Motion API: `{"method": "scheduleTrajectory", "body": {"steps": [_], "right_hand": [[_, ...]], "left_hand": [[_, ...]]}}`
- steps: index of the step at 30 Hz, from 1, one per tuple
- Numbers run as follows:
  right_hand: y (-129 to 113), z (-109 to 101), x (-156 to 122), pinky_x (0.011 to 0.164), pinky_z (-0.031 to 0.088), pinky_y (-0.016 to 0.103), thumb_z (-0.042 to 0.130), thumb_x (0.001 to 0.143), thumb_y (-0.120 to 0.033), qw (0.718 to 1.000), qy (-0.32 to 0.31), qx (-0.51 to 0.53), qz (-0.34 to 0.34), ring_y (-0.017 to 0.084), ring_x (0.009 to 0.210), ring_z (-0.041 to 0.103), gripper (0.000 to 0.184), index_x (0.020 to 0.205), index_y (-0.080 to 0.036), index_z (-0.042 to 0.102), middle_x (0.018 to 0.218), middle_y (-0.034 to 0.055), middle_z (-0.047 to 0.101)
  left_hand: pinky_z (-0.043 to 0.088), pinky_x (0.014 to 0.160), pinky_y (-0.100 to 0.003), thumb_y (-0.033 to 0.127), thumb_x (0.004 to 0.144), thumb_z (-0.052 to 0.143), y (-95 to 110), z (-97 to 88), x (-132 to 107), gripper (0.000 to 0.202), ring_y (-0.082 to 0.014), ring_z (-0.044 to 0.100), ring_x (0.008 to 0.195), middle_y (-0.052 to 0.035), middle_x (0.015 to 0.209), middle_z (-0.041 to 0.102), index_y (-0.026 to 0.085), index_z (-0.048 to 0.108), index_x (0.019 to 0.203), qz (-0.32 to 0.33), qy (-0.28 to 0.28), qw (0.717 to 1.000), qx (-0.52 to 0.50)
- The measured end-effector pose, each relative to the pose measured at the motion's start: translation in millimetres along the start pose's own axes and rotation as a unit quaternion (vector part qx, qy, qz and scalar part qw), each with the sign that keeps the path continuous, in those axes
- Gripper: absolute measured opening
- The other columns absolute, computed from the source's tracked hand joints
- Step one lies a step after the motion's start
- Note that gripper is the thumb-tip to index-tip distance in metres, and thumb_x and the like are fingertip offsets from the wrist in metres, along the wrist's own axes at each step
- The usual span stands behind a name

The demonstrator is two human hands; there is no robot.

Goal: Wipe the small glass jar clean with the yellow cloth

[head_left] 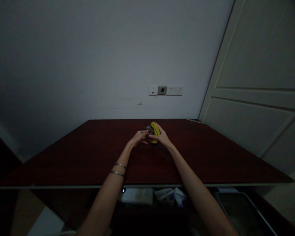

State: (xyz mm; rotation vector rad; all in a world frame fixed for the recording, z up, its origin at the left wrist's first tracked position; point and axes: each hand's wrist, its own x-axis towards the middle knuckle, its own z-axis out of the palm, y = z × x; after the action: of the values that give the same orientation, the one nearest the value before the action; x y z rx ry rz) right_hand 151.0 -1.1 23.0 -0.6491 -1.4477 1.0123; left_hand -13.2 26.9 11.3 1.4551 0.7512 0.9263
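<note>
Both of my hands meet near the middle of the dark red table (88, 147). My right hand (163, 137) is closed around a yellow, banana-like thing (155, 129) with a dark lower end. Its thumb reaches left across the front. Just left of the yellow thing is a small dark, partly see-through object (149, 130), whose kind is too small and dim to tell. My left hand (139, 137) has its fingertips closed against this object from the left. The fingers partly hide both things.
Behind the table rises a wall with sockets (174, 90). A pale panelled door (255, 98) stands along the right. Under the tabletop, a shelf holds a white box (137, 196), a crumpled plastic bag (170, 196) and a dark-topped, pale-rimmed container (243, 209).
</note>
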Motion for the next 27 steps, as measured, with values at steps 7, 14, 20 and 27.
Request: {"method": "scheduleTrajectory", "body": {"steps": [7, 14, 20, 27], "right_hand": [[5.9, -2.5, 2.9, 0.095, 0.039, 0.035, 0.073, 0.054, -0.028, 0.996, 0.055, 0.059, 0.036, 0.022, 0.112, 0.049, 0.079, 0.125, -0.019, 0.041, 0.127, 0.0100, 0.047], [10.8, 1.2, 3.9, 0.095, 0.039, 0.035, 0.072, 0.056, -0.033, 0.996, 0.059, 0.037, 0.049, 0.021, 0.109, 0.051, 0.074, 0.123, -0.020, 0.044, 0.125, 0.0093, 0.050], [10.2, -0.8, 4.7, 0.094, 0.039, 0.034, 0.070, 0.058, -0.036, 0.997, 0.060, -0.002, 0.039, 0.020, 0.107, 0.052, 0.067, 0.119, -0.020, 0.048, 0.121, 0.0080, 0.053], [5.9, 2.4, 4.7, 0.097, 0.036, 0.035, 0.062, 0.064, -0.044, 0.993, 0.107, -0.045, -0.031, 0.020, 0.109, 0.051, 0.048, 0.106, -0.020, 0.059, 0.115, 0.0043, 0.058]], "left_hand": [[0.051, 0.060, -0.028, 0.027, 0.057, 0.073, 1.0, 2.4, -0.7, 0.076, -0.0216, 0.059, 0.088, -0.0154, 0.114, 0.054, 0.017, 0.038, 0.124, 0.039, -0.021, 0.998, 0.037], [0.049, 0.075, -0.036, 0.017, 0.049, 0.077, -1.6, 10.0, 4.1, 0.085, -0.0197, 0.058, 0.088, -0.0142, 0.112, 0.054, 0.016, 0.037, 0.124, 0.099, 0.020, 0.994, 0.043], [0.042, 0.087, -0.038, 0.016, 0.046, 0.078, -2.5, 12.3, 7.6, 0.072, -0.0197, 0.056, 0.093, -0.0127, 0.106, 0.058, 0.011, 0.048, 0.111, 0.126, 0.074, 0.988, 0.052], [0.040, 0.089, -0.037, 0.015, 0.044, 0.078, -2.6, 14.5, 9.0, 0.080, -0.0195, 0.054, 0.097, -0.0123, 0.112, 0.053, 0.013, 0.042, 0.115, 0.144, 0.090, 0.985, 0.032]]}}
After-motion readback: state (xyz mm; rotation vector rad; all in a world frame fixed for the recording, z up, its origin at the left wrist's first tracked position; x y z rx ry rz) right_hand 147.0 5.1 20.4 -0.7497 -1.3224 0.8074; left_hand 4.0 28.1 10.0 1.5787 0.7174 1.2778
